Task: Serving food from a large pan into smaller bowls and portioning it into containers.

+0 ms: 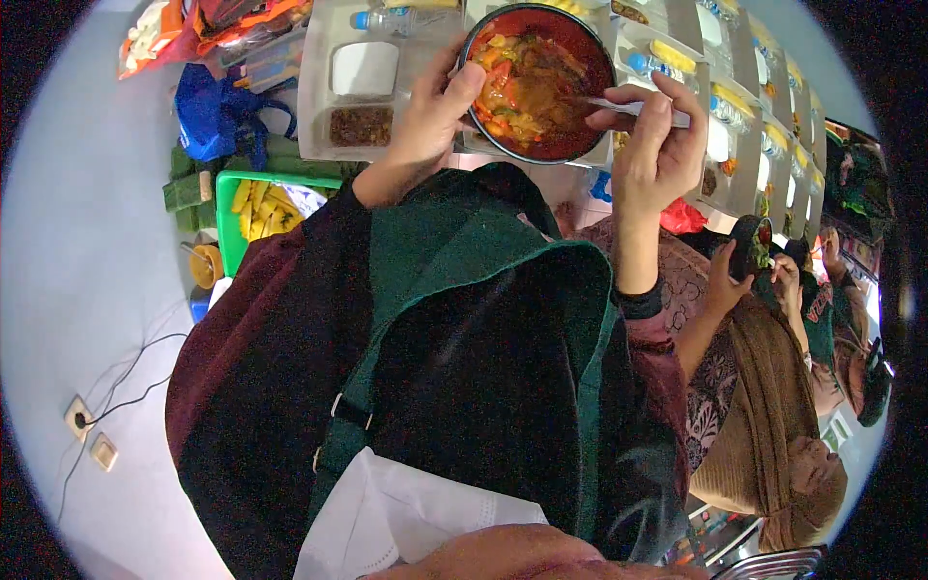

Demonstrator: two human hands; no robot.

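My left hand [440, 116] grips the near left rim of a round bowl [607, 60], dark outside and reddish inside. Its thumb lies over the edge. Orange-red stew [522, 82] with chunks of vegetables fills the bowl's lower part. With its fingers pinched, my right hand [657, 145] holds a spoon [633, 108] whose far end dips toward the stew on the bowl's right side. The bowl is held above the row of meal boxes. Beneath my left wrist is a box [319, 97] containing white rice [364, 70] and a dark brown side dish [362, 126].
Several more boxes [720, 87] with rice, bottles and yellow food run off to the right. A green crate [228, 217] of yellow pieces and a blue bag [203, 121] sit at left. A co-worker [764, 387] at right holds a dark bowl [749, 246]. A cord [116, 387] meets a wall socket.
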